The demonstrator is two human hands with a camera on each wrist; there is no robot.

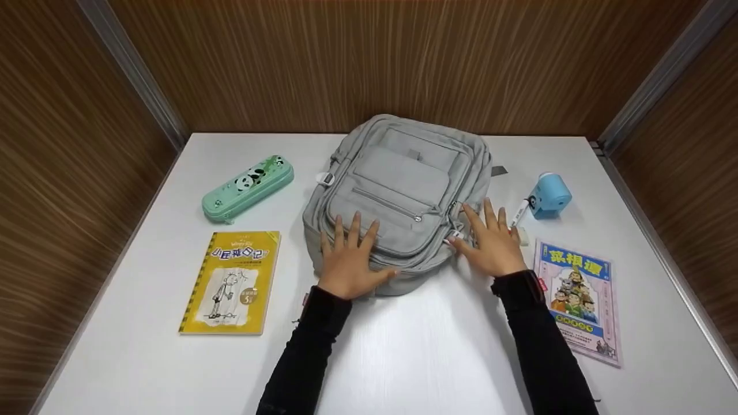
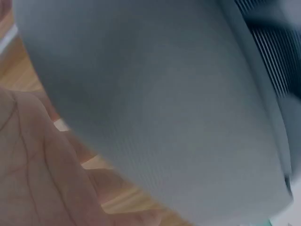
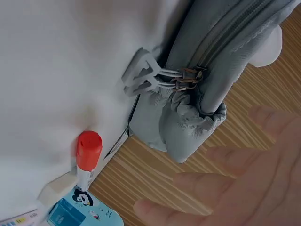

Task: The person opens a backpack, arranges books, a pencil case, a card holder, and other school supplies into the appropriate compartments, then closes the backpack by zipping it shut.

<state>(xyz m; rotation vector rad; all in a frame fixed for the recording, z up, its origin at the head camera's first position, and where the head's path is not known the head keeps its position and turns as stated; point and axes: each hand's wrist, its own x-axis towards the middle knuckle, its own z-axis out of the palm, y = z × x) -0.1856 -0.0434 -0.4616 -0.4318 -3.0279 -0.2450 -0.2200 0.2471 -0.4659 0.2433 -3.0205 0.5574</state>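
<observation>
As it lies front-up, the backpack (image 1: pixel 400 170) looks grey.

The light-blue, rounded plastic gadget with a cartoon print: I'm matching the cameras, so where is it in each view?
Head: the gadget is right of centre, about mid-height.
Left wrist: not in the picture.
Right wrist: at bottom left, cut off by the lower edge.
Shared landmark: the grey fabric backpack, seen in all three views.

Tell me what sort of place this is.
Probably a partitioned desk or booth: a white tabletop walled on three sides by wood-grain panels, with a gray backpack and yellow book on top.
</observation>
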